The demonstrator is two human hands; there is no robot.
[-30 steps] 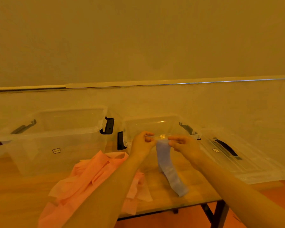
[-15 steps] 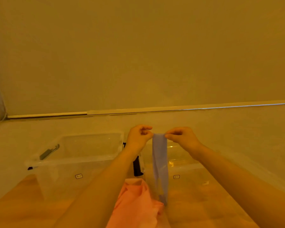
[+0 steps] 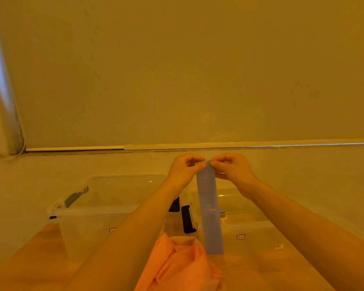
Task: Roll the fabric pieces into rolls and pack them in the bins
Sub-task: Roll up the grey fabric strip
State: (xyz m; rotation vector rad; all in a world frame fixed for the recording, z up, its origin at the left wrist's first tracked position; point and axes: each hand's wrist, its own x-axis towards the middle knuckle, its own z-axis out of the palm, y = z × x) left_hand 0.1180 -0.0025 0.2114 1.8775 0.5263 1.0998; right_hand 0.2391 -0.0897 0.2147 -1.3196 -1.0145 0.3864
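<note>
Both hands hold the top edge of the blue fabric strip [image 3: 210, 208] up in the air: the left hand [image 3: 184, 170] pinches its left corner between thumb and curled fingers, and the right hand [image 3: 232, 168] pinches the right corner the same way, the two grips almost touching. The rest of the strip hangs straight down, unrolled, its lower end just above the tabletop [image 3: 282, 267] and in front of the right bin [image 3: 252, 223].

Since so little cloth sits in each pinch, I judge the main risk to be a slip. If one grip loosens while the first turn is started, that corner would drop and the strip would twist or fall onto the pink fabric pile [image 3: 181, 263] lying just near and to the left of its hanging end. A roll begun in mid-air may also go crooked, because nothing holds the loose tail flat; uneven turning by the two hands would likely give a cone-shaped roll that would unwind once packed.

Further out, the left bin [image 3: 105, 204] and the right one stand side by side on the far part of the tabletop, their dark latches [image 3: 187, 219] between them. The swinging tail could catch on a latch or a bin rim if the strip is carried low. Both bins look empty, so most of the task seems to remain.
</note>
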